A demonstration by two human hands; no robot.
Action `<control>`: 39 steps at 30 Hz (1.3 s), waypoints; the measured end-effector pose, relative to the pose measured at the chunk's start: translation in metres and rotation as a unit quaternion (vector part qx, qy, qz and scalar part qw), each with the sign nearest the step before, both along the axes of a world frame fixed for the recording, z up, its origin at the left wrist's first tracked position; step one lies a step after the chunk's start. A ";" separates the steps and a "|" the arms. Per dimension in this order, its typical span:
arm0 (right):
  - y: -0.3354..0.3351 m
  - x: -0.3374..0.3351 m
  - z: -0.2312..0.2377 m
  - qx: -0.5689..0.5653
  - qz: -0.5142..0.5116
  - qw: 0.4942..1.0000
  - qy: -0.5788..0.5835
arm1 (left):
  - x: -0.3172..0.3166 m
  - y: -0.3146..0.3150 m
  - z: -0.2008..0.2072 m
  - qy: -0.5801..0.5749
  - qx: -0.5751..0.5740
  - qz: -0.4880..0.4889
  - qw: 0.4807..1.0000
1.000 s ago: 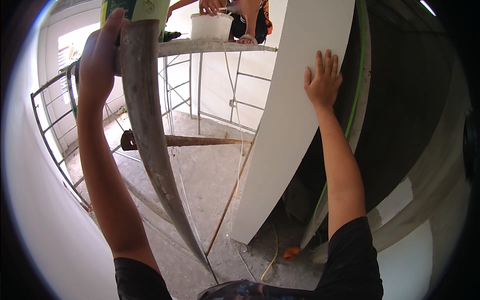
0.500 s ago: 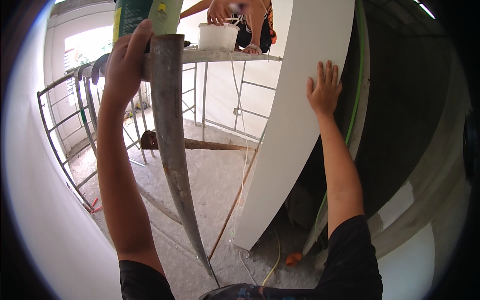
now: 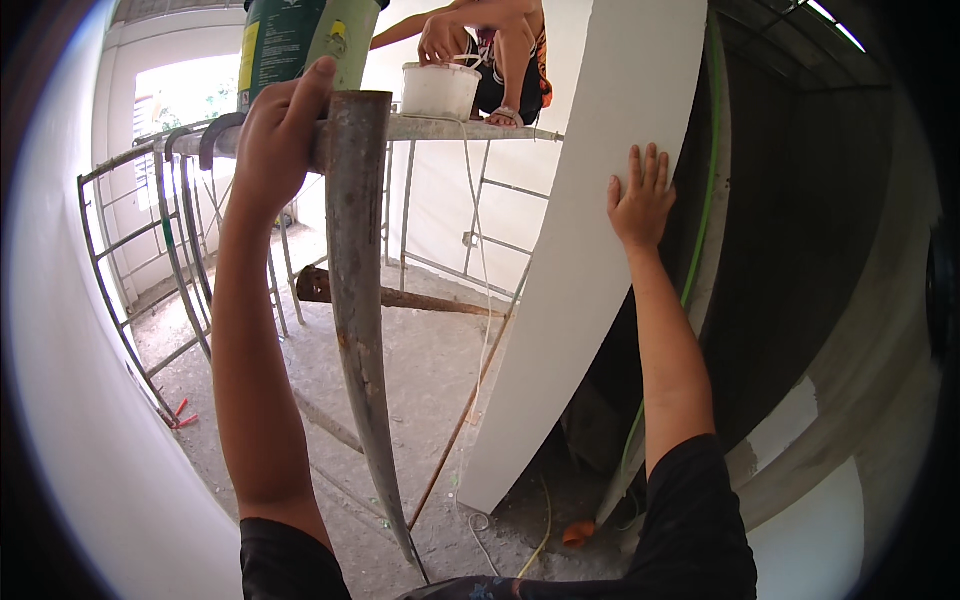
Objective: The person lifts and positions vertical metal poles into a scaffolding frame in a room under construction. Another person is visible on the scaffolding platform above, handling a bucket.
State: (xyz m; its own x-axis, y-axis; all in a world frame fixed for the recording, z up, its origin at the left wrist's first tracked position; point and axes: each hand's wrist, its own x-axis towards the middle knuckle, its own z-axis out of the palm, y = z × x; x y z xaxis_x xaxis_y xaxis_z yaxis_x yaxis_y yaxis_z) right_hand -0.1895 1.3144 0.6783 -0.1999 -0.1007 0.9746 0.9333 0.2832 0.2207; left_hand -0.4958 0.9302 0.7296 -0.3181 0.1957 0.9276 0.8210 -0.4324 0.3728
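My left hand is closed round the top bar of a grey scaffold frame, its thumb pointing up beside the pipe's open upper end. The worn upright scaffold pipe runs down from there toward me. Just beyond this hand, a green bucket with a yellow patch stands on the scaffold platform. My right hand lies flat against the face of a white wall panel, fingers spread and holding nothing.
On the scaffold plank another person crouches, a hand at a white bucket. A rusty pipe crosses behind the upright. Cords hang to the concrete floor; an orange pipe piece lies by a dark opening.
My view has tilted up a little, so the scaffold, buckets and crouching person sit lower in the picture. Both my hands stay on the scaffold bar and the white panel.
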 end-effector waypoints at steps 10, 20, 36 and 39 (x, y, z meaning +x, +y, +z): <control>-0.043 -0.031 0.005 -0.197 -0.061 0.977 0.059 | 0.005 0.002 0.004 0.016 -0.023 0.008 1.000; -0.248 -0.152 0.071 -0.342 0.731 0.590 -0.038 | 0.005 -0.005 0.002 0.013 -0.020 0.011 1.000; -0.339 -0.185 0.066 -0.216 0.749 0.621 0.082 | 0.017 -0.007 0.004 0.042 0.024 0.071 0.996; -0.341 -0.181 0.068 -0.238 0.748 0.614 0.086 | 0.007 -0.007 0.007 -0.003 -0.036 -0.001 0.999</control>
State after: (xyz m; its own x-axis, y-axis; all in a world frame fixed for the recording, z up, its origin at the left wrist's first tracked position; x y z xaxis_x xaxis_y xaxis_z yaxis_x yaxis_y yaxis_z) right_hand -0.3708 0.9730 0.7460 -0.1217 0.2583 0.9584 -0.4515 0.8455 -0.2852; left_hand -0.4889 0.9227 0.7370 -0.3221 0.2632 0.9094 0.8178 -0.4066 0.4074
